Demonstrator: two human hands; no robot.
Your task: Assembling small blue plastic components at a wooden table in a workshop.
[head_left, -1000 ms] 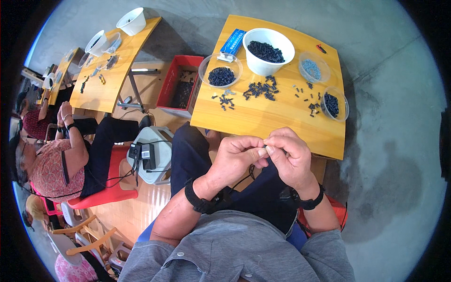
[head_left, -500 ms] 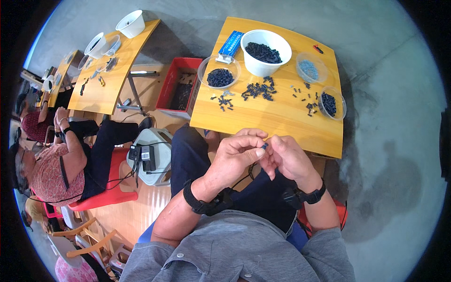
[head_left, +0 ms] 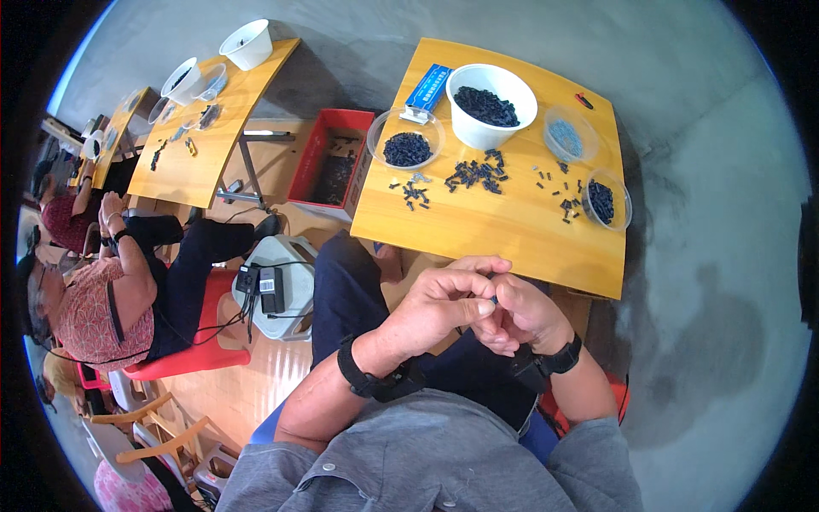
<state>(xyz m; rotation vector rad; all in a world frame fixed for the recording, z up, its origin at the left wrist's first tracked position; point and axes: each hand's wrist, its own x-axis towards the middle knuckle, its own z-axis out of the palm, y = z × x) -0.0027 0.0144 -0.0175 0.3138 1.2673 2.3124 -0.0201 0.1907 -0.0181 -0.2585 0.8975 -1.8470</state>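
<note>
Just in front of the table's near edge, over my lap, my two hands meet. My left hand [head_left: 440, 305] pinches a small dark plastic part [head_left: 494, 300] between thumb and fingers; only a sliver of it shows. Against it from the other side, my right hand [head_left: 529, 309] is closed, thumb by the part and fingers curled beneath. Beyond them on the table lie a loose pile of short black plastic pieces [head_left: 478, 173] and a white tub [head_left: 492, 135] full of similar pieces.
Around the yellow table [head_left: 426, 224] stand a clear bowl of dark pieces [head_left: 406, 149], a bowl of light-blue bits [head_left: 566, 138], another dark-filled bowl [head_left: 602, 201] and a blue box [head_left: 429, 89]. A red bin [head_left: 307, 162] and a grey stool [head_left: 294, 290] stand left, near a seated co-worker [head_left: 102, 307].
Both hands have drawn slightly toward my body and closer together. The dark part shows less between the fingers. The table sits slightly lower and farther right in the view.
</note>
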